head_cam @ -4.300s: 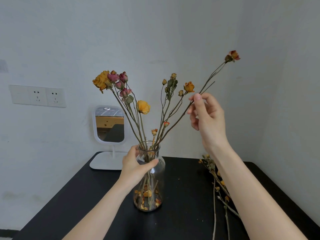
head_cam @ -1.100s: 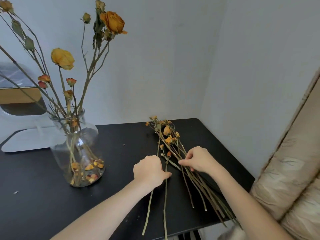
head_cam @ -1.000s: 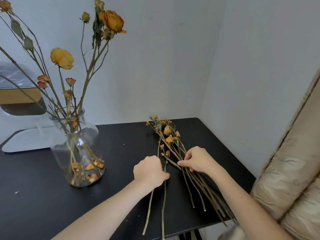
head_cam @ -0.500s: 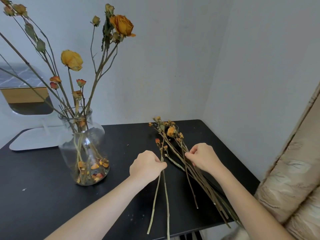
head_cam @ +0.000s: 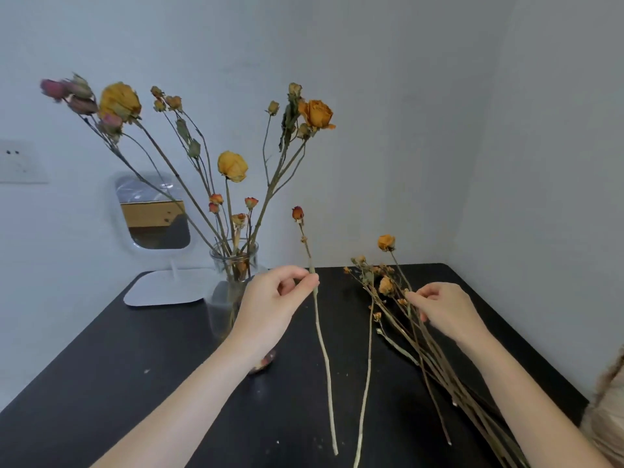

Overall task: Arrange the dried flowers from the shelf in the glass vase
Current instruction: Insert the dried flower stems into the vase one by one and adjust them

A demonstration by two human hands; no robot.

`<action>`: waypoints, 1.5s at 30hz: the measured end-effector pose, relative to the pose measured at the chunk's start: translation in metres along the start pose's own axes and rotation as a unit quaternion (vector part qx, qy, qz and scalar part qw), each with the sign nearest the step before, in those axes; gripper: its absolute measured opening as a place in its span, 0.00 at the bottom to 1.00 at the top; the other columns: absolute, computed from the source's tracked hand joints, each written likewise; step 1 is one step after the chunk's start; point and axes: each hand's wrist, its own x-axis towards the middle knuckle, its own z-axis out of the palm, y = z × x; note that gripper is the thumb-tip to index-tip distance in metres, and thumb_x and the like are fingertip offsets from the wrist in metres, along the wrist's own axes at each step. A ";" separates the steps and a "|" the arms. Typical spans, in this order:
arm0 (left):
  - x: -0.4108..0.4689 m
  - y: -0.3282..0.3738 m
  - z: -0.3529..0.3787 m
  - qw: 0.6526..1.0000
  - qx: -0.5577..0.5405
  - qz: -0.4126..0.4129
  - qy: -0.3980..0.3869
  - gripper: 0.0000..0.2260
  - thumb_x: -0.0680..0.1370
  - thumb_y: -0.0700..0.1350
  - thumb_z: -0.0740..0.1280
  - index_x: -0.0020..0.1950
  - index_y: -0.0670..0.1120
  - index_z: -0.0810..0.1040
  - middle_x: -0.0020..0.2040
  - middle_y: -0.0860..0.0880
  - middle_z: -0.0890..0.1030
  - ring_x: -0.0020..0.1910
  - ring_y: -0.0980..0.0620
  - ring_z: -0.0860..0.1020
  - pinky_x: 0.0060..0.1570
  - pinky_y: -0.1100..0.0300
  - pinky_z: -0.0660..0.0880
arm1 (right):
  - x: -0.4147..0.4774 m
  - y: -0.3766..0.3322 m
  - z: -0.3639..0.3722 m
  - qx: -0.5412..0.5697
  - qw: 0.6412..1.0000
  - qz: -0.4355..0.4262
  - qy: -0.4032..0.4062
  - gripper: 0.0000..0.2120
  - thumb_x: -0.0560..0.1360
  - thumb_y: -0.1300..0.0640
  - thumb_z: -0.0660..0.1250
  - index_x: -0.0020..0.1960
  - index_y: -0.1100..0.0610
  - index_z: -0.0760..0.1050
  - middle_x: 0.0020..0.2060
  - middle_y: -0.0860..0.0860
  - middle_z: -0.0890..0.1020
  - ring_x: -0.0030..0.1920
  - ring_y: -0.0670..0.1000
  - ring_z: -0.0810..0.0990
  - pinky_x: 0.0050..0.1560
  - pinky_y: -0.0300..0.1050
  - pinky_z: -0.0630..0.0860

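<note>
One stem (head_cam: 317, 319) pinched upright in left hand (head_cam: 277, 305), ready for vase (head_cam: 233, 268). Right hand (head_cam: 442, 309) pinching next stem from pile (head_cam: 422, 342).

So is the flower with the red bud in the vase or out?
Out. The left hand pinches its stem upright beside the vase, the red bud on top, the bottom end over the table.

On the table (head_cam: 101, 383), the vase (head_cam: 233, 292) stands left with the mirror (head_cam: 153, 211) behind it, loose stems (head_cam: 432, 352) lying right.
</note>
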 end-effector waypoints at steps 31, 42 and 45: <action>0.029 0.084 -0.136 0.917 -0.008 0.225 0.330 0.05 0.76 0.49 0.67 0.39 0.57 0.77 0.24 0.57 0.63 0.26 0.59 0.62 0.33 0.73 0.62 | -0.014 -0.050 0.024 0.012 0.999 -0.032 -0.020 0.06 0.76 0.54 0.66 0.46 0.57 0.77 0.30 0.51 0.79 0.31 0.47 0.75 0.34 0.39 0.68; 0.033 0.048 -0.117 0.929 0.129 0.167 0.302 0.07 0.76 0.48 0.67 0.46 0.47 0.82 0.22 0.54 0.63 0.24 0.56 0.65 0.37 0.68 0.68 | -0.014 -0.051 0.032 0.008 0.999 -0.038 -0.029 0.06 0.76 0.54 0.66 0.44 0.57 0.77 0.29 0.51 0.78 0.31 0.47 0.76 0.36 0.39 0.70; 0.038 0.040 -0.112 0.934 0.184 0.158 0.262 0.07 0.76 0.49 0.67 0.45 0.46 0.82 0.21 0.54 0.63 0.23 0.56 0.64 0.34 0.64 0.67 | -0.013 -0.051 0.034 0.008 0.999 -0.037 -0.025 0.07 0.76 0.54 0.66 0.43 0.57 0.77 0.28 0.50 0.78 0.30 0.46 0.75 0.35 0.38 0.69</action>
